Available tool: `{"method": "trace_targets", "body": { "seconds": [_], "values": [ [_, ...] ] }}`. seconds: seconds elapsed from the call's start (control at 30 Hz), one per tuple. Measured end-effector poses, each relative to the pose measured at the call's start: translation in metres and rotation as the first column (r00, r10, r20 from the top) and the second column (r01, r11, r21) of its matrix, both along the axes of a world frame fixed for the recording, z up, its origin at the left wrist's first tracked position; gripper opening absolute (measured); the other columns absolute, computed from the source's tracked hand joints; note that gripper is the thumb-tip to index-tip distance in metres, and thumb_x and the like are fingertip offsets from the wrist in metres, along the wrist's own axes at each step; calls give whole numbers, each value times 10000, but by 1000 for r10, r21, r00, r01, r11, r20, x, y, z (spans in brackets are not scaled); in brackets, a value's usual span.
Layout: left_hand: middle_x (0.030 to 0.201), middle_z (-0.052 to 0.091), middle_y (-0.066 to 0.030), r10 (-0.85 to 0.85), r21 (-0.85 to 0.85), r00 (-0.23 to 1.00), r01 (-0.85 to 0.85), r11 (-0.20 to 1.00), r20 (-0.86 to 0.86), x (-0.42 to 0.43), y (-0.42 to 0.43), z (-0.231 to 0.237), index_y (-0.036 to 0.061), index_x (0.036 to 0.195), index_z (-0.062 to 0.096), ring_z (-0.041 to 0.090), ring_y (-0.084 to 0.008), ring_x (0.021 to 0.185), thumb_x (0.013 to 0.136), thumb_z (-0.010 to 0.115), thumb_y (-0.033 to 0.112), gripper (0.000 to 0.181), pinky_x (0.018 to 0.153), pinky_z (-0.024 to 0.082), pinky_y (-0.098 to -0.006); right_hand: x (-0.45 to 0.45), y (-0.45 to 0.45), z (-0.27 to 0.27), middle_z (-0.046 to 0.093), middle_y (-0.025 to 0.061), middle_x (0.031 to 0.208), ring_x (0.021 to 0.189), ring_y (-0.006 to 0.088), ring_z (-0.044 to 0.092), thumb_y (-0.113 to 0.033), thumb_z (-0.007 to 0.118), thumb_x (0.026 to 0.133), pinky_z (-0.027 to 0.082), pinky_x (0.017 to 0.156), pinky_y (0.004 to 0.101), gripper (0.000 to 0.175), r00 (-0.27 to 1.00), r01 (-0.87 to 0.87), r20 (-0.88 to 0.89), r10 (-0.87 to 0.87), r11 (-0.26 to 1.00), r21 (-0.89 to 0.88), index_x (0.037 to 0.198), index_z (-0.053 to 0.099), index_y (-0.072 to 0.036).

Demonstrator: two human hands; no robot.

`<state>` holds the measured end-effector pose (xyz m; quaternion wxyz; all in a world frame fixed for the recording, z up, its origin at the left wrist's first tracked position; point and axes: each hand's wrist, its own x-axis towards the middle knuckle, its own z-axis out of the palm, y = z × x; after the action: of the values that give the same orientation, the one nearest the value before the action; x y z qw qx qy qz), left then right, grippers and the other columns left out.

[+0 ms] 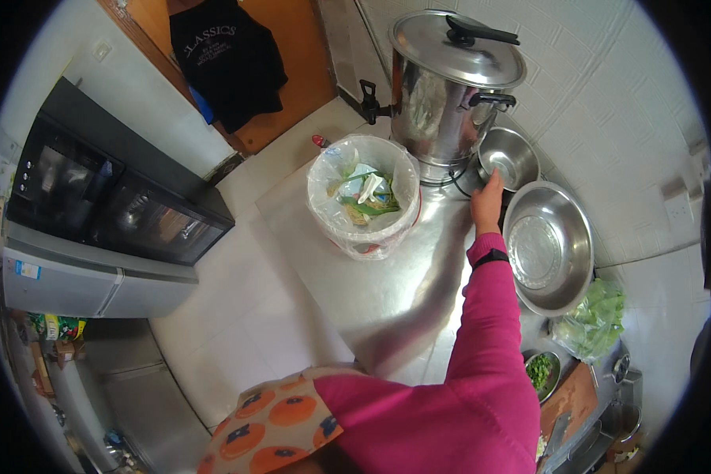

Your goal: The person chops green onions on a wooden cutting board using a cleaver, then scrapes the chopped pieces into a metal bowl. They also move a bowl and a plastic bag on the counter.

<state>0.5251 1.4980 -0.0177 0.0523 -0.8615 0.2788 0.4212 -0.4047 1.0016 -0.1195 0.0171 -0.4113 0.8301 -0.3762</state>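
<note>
My right hand [488, 201], in a pink sleeve with a black band at the wrist, grips the near rim of a small stainless steel bowl [518, 155]; one digit reaches over the rim, and the fingers beneath are hidden. The bowl tilts beside a large lidded steel urn [438, 106] with black handles and a black tap. Just below it, a wide steel basin [548, 249] leans by the wall. A bin [364, 237] lined with a clear bag, holding green vegetable scraps and a white crumpled piece, is to the left of my hand. My left hand is out of view.
The steel worktop [355, 290] stretches before me. Along the wall lie bagged leafy greens [598, 320], a bowl of chopped greens [543, 373] and a brown cutting board [568, 397] with a cleaver [559, 432]. A black cabinet [130, 195] stands left; dark clothing [231, 65] hangs by the orange door.
</note>
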Motion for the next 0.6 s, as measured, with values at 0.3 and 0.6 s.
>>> {"method": "trace_targets", "body": {
  "seconds": [0.3, 0.6],
  "values": [
    [949, 757, -104, -102, 13, 994, 103, 995, -38, 11, -63, -35, 2, 1118, 709, 709, -164, 837, 962, 618, 95, 203, 735, 580, -323, -10, 14, -6, 615, 224, 1086, 1020, 415, 652, -98, 729, 891, 518, 899, 487, 183, 957, 208, -177, -230, 969, -133, 1033, 681, 7],
    [950, 756, -102, -529, -172, 833, 505, 846, -159, 63, -185, -163, -1, 1113, 708, 709, -167, 817, 973, 613, 100, 198, 735, 581, -326, 97, 98, 28, 649, 140, 842, 737, 248, 711, -72, 738, 912, 534, 707, 363, 129, 936, 171, 349, -47, 928, -332, 919, 639, 10]
  ]
}}
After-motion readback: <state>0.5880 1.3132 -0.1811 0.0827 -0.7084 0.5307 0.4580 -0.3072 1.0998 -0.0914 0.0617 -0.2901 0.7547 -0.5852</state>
